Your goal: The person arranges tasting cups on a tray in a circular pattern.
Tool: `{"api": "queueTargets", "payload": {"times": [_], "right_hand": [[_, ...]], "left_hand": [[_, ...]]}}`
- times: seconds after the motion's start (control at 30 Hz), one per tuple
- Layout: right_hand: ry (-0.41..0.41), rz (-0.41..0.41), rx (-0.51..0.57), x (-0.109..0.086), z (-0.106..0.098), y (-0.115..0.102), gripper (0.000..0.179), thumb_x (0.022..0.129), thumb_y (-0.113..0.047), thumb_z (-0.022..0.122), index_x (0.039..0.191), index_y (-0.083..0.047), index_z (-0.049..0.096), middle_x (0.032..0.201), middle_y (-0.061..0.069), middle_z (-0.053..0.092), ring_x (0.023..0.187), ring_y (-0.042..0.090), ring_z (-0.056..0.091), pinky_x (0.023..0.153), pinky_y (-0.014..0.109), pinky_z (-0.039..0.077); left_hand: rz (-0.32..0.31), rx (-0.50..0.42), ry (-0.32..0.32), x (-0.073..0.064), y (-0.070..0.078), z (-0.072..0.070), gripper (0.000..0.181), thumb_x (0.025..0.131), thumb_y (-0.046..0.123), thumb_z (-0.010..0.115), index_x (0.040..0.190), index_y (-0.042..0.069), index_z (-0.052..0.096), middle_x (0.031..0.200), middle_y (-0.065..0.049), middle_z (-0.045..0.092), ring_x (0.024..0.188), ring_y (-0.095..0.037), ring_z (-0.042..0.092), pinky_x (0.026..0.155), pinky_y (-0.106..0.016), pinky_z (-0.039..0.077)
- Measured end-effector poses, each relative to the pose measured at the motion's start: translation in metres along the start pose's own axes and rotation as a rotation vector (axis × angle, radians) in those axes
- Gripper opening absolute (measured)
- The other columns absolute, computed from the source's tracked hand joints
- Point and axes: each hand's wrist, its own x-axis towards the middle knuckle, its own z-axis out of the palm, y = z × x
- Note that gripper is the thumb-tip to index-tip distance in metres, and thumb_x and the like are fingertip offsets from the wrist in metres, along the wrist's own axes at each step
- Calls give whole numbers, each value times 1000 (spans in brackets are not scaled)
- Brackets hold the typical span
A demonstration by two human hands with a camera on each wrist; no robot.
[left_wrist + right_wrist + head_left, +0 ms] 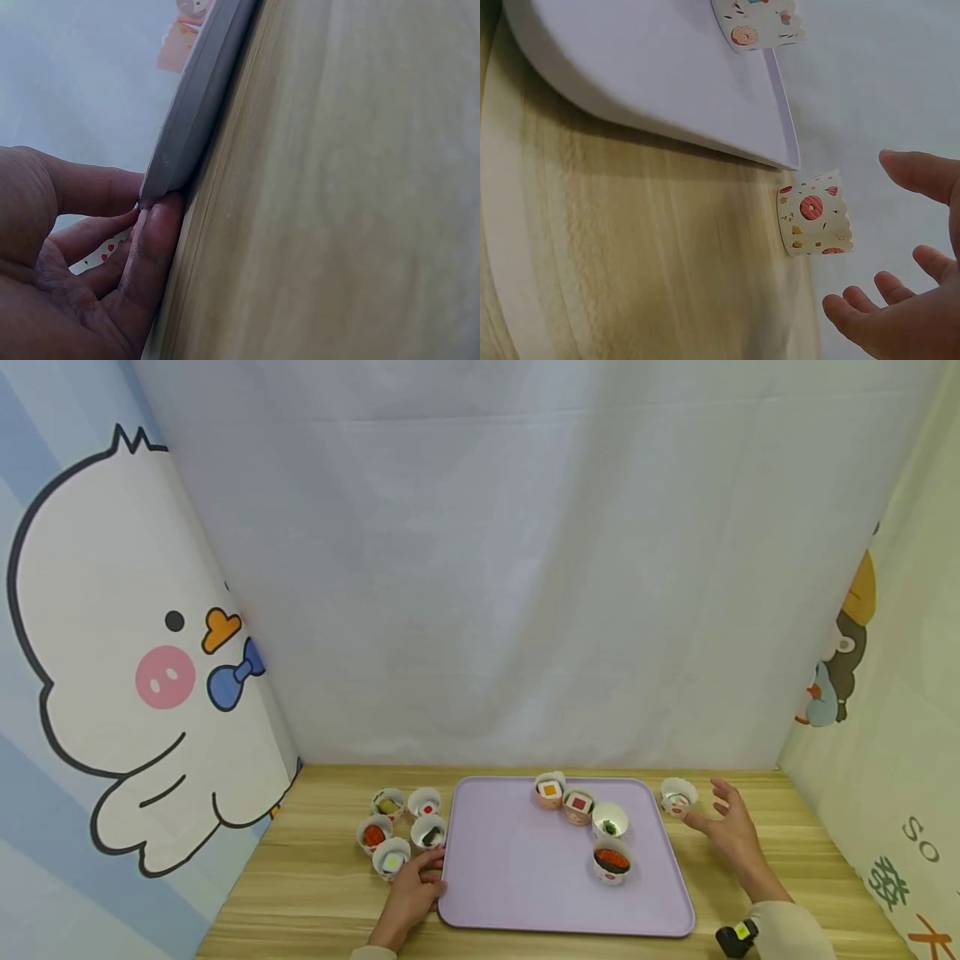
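A lilac tray (517, 885) lies on the wooden table. At its left edge, my left hand (408, 897) pinches the rim between thumb and fingers, as the left wrist view shows on the tray's edge (184, 131). My right hand (735, 839) is beside a patterned paper cup (678, 795) standing right of the tray. Its thumb and fingers are spread apart, with a gap to the cup (814, 215) in the right wrist view. On the tray are a cup with an orange-red filling (611, 862), a cup with green bits (610, 820) and two cups with white squares.
Several small paper cups with different contents cluster left of the tray, among them a red-filled cup (373, 835) and a cup with a dark filling (430, 833). A pale curtain (480, 610) hangs behind the table (300, 877). A black device (735, 939) sits by the right sleeve.
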Motion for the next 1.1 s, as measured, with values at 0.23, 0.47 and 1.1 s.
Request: {"api": "queueTargets", "payload": {"times": [0.23,0.47,1.1], "right_hand": [[-4,15,-4,9,5,13,96,87,-15,72,156,-1,5,157,33,14,143,52,20,113,62,27],[-11,16,7,16,11,19,95,87,-12,71,156,0,6,156,33,17,141,52,24,112,61,31],[-26,16,-3,29,16,24,88,88,-14,70,153,4,14,151,34,26,136,50,35,109,56,37]], "left_hand": [[-3,5,-1,-1,-2,-1,55,79,-10,61,133,-9,52,116,-25,60,78,-9,55,55,-29,52],[-16,21,1,2,-5,-2,54,81,-11,59,134,-10,51,116,-27,59,77,-8,54,55,-31,52],[-11,25,7,-1,1,-1,55,80,-10,60,134,-9,52,115,-26,60,81,-15,57,54,-29,51]]}}
